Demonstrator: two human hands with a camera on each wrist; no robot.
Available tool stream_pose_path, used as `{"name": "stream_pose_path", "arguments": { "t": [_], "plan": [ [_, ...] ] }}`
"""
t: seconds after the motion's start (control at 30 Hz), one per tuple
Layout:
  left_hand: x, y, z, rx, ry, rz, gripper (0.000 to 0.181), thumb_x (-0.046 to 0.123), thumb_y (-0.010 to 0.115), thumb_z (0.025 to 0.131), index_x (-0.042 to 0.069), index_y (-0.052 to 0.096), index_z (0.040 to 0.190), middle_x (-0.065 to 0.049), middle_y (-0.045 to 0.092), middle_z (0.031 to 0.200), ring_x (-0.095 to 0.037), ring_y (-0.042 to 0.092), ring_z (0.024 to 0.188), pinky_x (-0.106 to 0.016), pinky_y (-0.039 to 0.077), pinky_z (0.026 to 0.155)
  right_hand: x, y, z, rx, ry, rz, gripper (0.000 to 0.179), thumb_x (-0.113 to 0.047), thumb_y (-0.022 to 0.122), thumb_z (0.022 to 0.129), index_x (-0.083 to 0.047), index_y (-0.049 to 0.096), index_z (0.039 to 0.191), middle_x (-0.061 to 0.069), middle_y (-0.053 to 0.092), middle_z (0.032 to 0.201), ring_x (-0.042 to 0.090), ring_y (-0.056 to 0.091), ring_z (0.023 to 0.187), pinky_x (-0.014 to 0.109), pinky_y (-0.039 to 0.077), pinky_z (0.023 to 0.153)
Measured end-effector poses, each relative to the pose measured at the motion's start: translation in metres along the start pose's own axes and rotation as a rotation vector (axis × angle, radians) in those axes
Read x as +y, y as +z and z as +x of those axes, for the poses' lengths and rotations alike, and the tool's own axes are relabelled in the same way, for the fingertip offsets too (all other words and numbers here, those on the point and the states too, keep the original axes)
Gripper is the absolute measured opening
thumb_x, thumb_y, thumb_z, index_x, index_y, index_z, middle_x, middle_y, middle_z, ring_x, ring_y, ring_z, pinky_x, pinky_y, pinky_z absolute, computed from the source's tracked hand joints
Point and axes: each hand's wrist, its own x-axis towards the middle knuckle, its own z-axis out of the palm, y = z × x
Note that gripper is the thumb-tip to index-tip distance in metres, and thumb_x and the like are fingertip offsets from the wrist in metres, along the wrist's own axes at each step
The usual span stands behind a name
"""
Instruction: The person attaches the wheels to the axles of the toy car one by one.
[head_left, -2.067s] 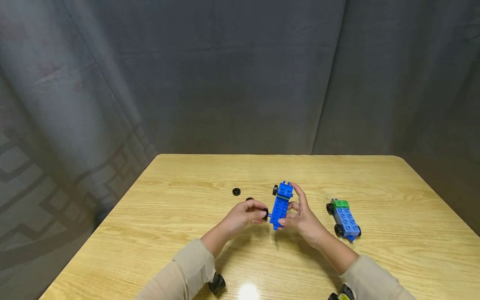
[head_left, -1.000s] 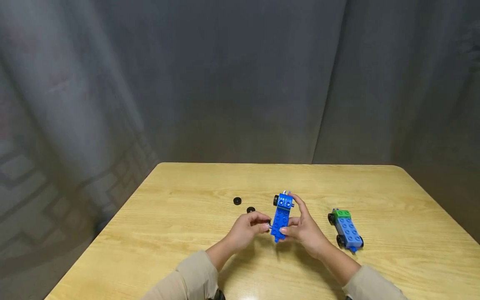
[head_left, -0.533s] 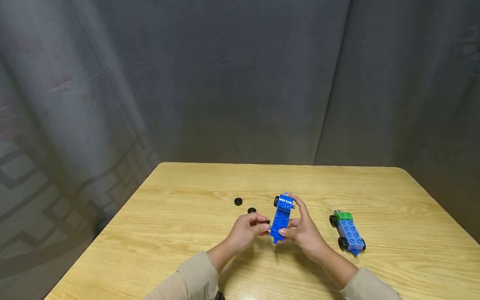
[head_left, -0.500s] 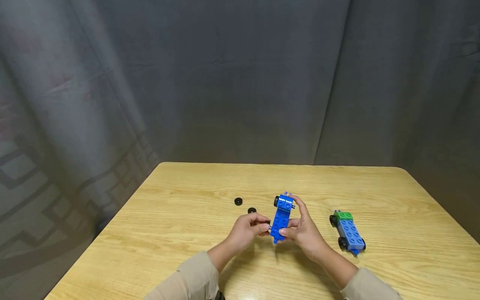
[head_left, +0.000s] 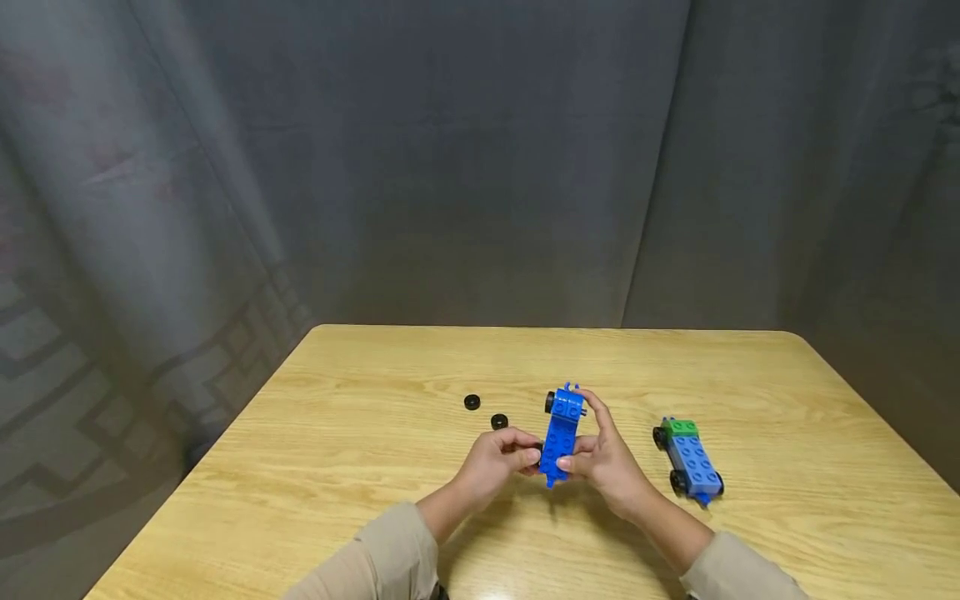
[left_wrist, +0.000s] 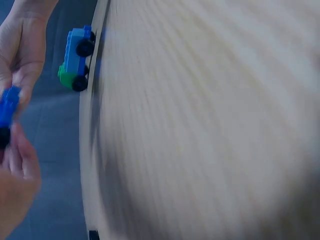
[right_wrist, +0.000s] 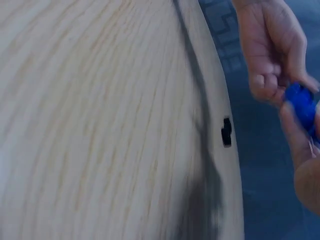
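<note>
Above the table, my right hand [head_left: 613, 471] grips a blue toy car [head_left: 560, 437] built of studded blocks, tilted with its studs facing the head camera. One black wheel [head_left: 550, 402] sits on its far left side, and a bare axle stub pokes out opposite. At the car's near left side my left hand [head_left: 486, 468] pinches another black wheel [head_left: 539, 455] against the body. Fingers hide most of that wheel. In the left wrist view the blue car [left_wrist: 8, 106] lies between both hands; the right wrist view shows its blue body [right_wrist: 301, 105] blurred.
Two loose black wheels [head_left: 472, 402] lie on the wooden table [head_left: 360, 367] beyond my left hand. To the right stands a second toy car [head_left: 693, 462], light blue with a green block and black wheels. A grey curtain [head_left: 465, 167] hangs behind the table.
The wheel in my left hand has moved right, from apart with the axle showing to up against the blue car's side. My right hand keeps its grip; the head view has tilted slightly.
</note>
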Motion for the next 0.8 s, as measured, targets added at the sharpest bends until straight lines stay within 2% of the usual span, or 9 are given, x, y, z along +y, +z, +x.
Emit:
{"name": "stream_pose_path", "arguments": {
  "t": [0.07,0.2,0.37,0.47,0.57,0.7,0.8],
  "plan": [
    [0.003,0.001,-0.002,0.002,-0.008,0.017,0.016,-0.003,0.057,0.078,-0.011,0.058,0.092,-0.016,0.061,0.080,-0.018,0.059,0.065,-0.032,0.050,0.064,-0.001,0.001,-0.001,0.001,-0.006,-0.047,0.087,0.021,0.052,0.073,-0.022,0.009,0.135,0.017,0.054,0.069,0.023,0.058,0.063,0.045,0.049,0.062],
    [0.020,0.003,-0.007,0.007,0.003,0.050,0.014,-0.003,0.056,0.079,-0.012,0.058,0.091,-0.017,0.060,0.081,-0.020,0.059,0.066,-0.032,0.050,0.064,-0.004,0.001,0.001,-0.005,-0.035,-0.114,0.086,0.020,0.053,0.074,-0.023,0.010,0.135,0.018,0.054,0.068,0.024,0.058,0.063,0.039,0.050,0.059],
    [0.033,0.005,-0.011,-0.002,-0.002,0.058,0.015,-0.003,0.055,0.080,-0.013,0.057,0.092,-0.019,0.061,0.084,-0.022,0.059,0.068,-0.031,0.050,0.065,-0.006,-0.002,0.002,-0.050,-0.027,-0.074,0.089,0.019,0.051,0.075,-0.025,0.004,0.137,0.018,0.055,0.072,0.023,0.058,0.065,0.047,0.048,0.064],
    [0.031,0.005,-0.009,-0.006,-0.011,0.070,0.016,-0.002,0.056,0.080,-0.012,0.057,0.093,-0.017,0.061,0.084,-0.020,0.059,0.069,-0.031,0.050,0.067,-0.005,-0.004,0.002,-0.060,-0.007,-0.035,0.092,0.017,0.050,0.077,-0.025,-0.003,0.138,0.018,0.055,0.074,0.022,0.058,0.066,0.052,0.046,0.067],
    [0.022,0.002,-0.004,-0.004,-0.025,0.068,0.018,-0.001,0.057,0.080,-0.011,0.057,0.095,-0.017,0.061,0.085,-0.018,0.059,0.070,-0.031,0.050,0.068,-0.004,-0.003,0.001,-0.033,0.018,-0.025,0.087,0.013,0.052,0.078,-0.016,-0.005,0.138,0.017,0.057,0.079,0.021,0.059,0.069,0.049,0.046,0.069],
    [0.010,-0.001,0.002,0.008,-0.034,0.034,0.021,0.000,0.058,0.079,-0.009,0.057,0.098,-0.015,0.061,0.086,-0.019,0.059,0.072,-0.031,0.050,0.069,-0.001,-0.002,0.000,-0.019,0.032,-0.035,0.066,0.006,0.056,0.079,0.007,0.013,0.129,0.015,0.058,0.088,0.019,0.059,0.076,0.041,0.048,0.072],
    [0.006,-0.002,0.003,0.016,-0.036,0.024,0.022,0.001,0.059,0.079,-0.008,0.057,0.098,-0.015,0.061,0.086,-0.018,0.060,0.073,-0.031,0.050,0.069,0.001,-0.001,-0.001,-0.042,0.027,-0.028,0.054,0.002,0.059,0.078,0.014,0.025,0.118,0.015,0.057,0.090,0.018,0.059,0.078,0.039,0.048,0.073]
  ]
}}
